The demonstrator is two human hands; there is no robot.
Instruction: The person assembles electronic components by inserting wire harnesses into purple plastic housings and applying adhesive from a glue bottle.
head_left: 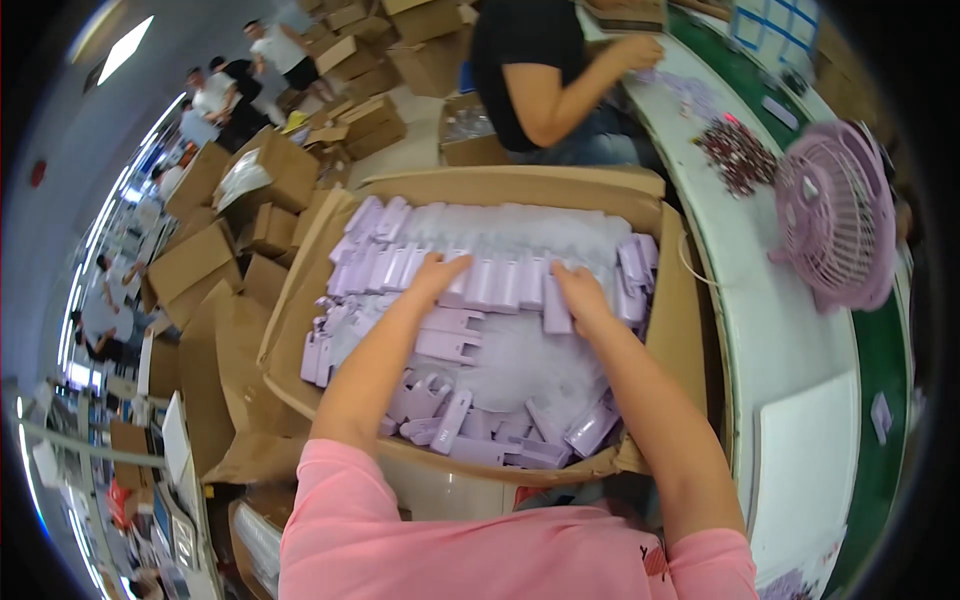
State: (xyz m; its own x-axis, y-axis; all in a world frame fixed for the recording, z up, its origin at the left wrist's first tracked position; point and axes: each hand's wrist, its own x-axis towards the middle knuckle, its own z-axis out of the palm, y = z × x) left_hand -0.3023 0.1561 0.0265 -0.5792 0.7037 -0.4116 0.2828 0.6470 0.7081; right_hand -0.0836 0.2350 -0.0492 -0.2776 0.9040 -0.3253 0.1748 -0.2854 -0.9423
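Observation:
A large open cardboard box [655, 184] in front of me holds many lilac plastic casings. Across its middle runs an upright row of these casings [495, 285], standing side by side on a cloudy clear plastic sheet [520, 365]. At the row's left end my left hand [437, 275] is closed on the casings, thumb toward the middle. My right hand [582, 295] grips the casing [556, 305] at the right end; its lower fingers are hidden. Loose lilac parts [455, 420] lie jumbled along the box's near side.
To the right a white worktable [780, 360] carries a lilac fan [835, 215] and a heap of small dark red parts [737, 155]. A co-worker in a black shirt [525, 75] sits beyond the box. Cardboard boxes [195, 270] are piled on the left.

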